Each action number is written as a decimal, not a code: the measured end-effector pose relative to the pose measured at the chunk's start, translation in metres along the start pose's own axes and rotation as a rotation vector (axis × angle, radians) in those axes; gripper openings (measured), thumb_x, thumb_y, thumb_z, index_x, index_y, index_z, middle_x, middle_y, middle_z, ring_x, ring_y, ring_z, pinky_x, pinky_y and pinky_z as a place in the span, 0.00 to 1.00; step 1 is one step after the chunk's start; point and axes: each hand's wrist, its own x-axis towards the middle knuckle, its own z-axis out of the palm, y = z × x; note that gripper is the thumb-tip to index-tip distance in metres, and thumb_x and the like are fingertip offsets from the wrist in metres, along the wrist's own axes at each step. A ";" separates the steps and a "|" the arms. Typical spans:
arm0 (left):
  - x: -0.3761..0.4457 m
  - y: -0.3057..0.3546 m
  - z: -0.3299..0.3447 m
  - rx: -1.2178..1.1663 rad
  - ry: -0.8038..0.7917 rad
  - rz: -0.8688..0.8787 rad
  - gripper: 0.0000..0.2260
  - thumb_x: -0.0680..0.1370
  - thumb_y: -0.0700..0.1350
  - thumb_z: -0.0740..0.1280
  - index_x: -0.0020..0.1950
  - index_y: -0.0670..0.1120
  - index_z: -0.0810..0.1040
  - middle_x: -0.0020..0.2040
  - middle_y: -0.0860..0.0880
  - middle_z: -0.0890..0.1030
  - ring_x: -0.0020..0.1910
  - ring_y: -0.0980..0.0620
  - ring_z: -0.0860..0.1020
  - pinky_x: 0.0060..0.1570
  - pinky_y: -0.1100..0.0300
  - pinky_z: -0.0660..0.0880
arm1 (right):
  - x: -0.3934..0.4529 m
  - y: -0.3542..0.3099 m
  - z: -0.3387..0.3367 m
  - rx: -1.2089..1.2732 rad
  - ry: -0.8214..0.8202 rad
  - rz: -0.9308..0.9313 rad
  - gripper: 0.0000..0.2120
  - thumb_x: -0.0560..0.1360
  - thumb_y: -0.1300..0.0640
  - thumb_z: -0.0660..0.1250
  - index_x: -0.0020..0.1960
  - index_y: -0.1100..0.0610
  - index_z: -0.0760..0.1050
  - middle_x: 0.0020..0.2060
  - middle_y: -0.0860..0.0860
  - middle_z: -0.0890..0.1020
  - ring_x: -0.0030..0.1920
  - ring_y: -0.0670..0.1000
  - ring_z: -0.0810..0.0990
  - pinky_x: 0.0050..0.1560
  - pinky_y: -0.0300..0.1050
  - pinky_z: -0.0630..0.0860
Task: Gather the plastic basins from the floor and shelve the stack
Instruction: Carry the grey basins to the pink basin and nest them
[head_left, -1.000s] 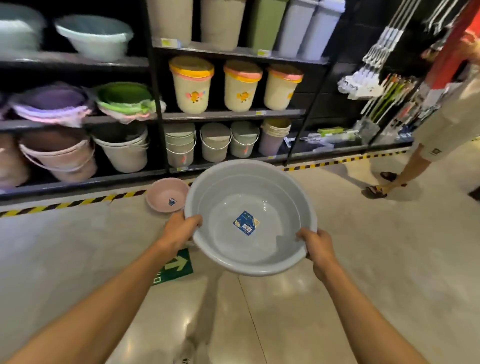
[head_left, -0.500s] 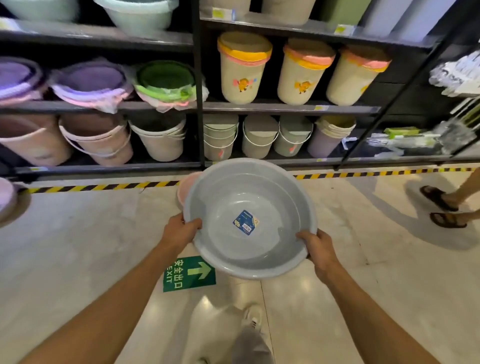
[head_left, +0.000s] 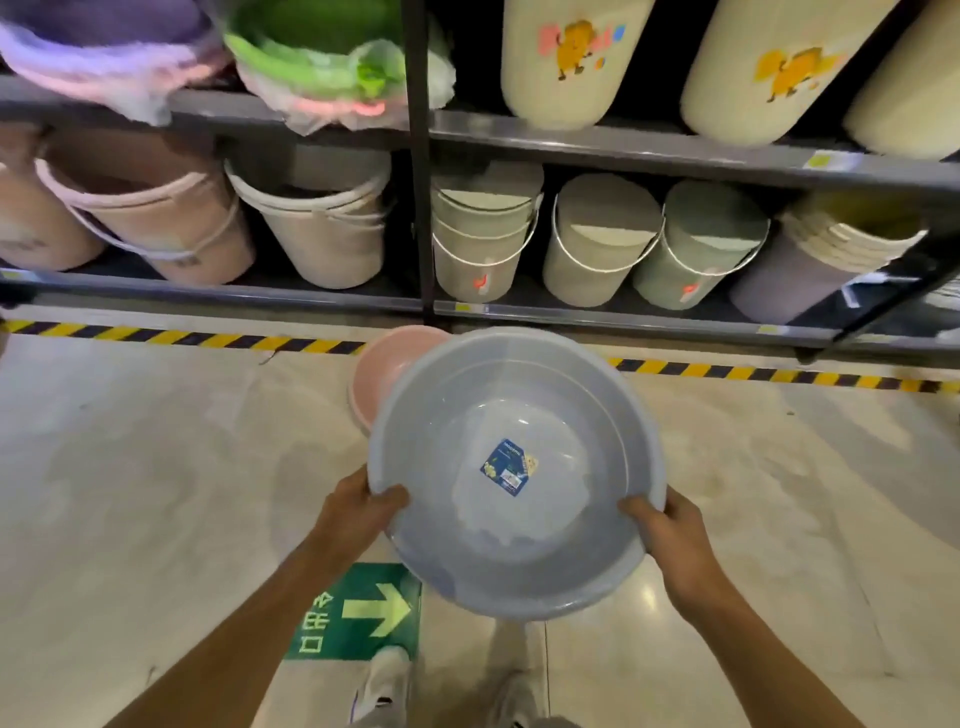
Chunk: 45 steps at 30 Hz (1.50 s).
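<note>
Two hands carry one big round grey basin (head_left: 514, 467) above the pale floor (head_left: 156, 493), its mouth tipped up toward the camera. The left hand (head_left: 358, 512) and the right hand (head_left: 670, 535) each clamp the near rim from opposite sides, thumbs hooked inside. The basin is smooth, shallow-walled plastic with a rolled lip — a small blue label (head_left: 509, 466) sits at the centre of its bottom. Beyond the left hand, partly hidden behind the grey rim, a smaller pink basin (head_left: 387, 366) lies on the floor, near the striped tape (head_left: 182, 336) below the shelving (head_left: 623, 145).
</note>
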 end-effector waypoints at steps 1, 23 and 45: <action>0.027 -0.022 0.007 0.012 -0.001 0.001 0.35 0.59 0.59 0.72 0.64 0.46 0.81 0.56 0.46 0.85 0.54 0.43 0.83 0.59 0.42 0.79 | 0.024 0.025 0.011 -0.014 -0.003 -0.006 0.13 0.77 0.64 0.68 0.60 0.57 0.81 0.51 0.55 0.87 0.49 0.57 0.86 0.48 0.54 0.83; 0.293 -0.331 0.071 0.266 0.093 0.187 0.15 0.76 0.48 0.72 0.60 0.61 0.75 0.45 0.64 0.81 0.43 0.65 0.79 0.36 0.73 0.71 | 0.244 0.352 0.135 -0.260 0.042 -0.096 0.16 0.73 0.68 0.66 0.57 0.54 0.79 0.46 0.53 0.85 0.46 0.55 0.83 0.41 0.47 0.77; 0.287 -0.340 0.092 0.099 0.125 0.046 0.11 0.65 0.53 0.66 0.46 0.53 0.78 0.44 0.53 0.83 0.44 0.52 0.81 0.36 0.59 0.75 | 0.253 0.371 0.145 -0.240 -0.052 0.102 0.22 0.74 0.65 0.70 0.67 0.57 0.71 0.57 0.58 0.82 0.55 0.61 0.82 0.59 0.65 0.79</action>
